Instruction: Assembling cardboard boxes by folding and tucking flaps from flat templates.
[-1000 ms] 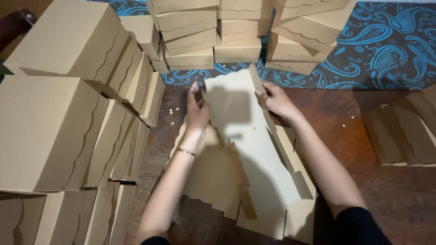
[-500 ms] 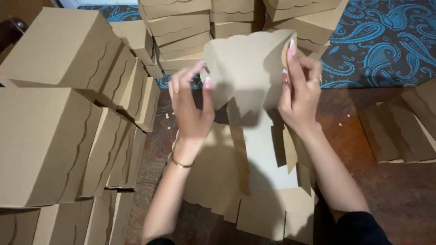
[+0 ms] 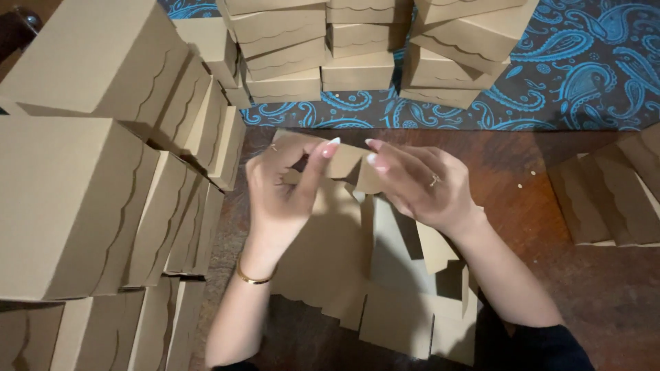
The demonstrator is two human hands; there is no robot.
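1. Pinching the far edge of a flat brown cardboard box blank, the left hand had its grip narrowed onto a folded flap, thumb and fingers pressed against the card
2. Beside it, the right hand held the same edge, its grip tight on the neighbouring flap, fingertips almost meeting those of the left
3. That blank lay partly unfolded on the dark wooden surface, its scalloped panels spread toward the person
4. Finished brown boxes stood stacked to the left, close beside the left forearm
5. More stacked boxes sat at the far side on a blue paisley cloth
6. Flat card pieces lay at the right, well apart from the hands
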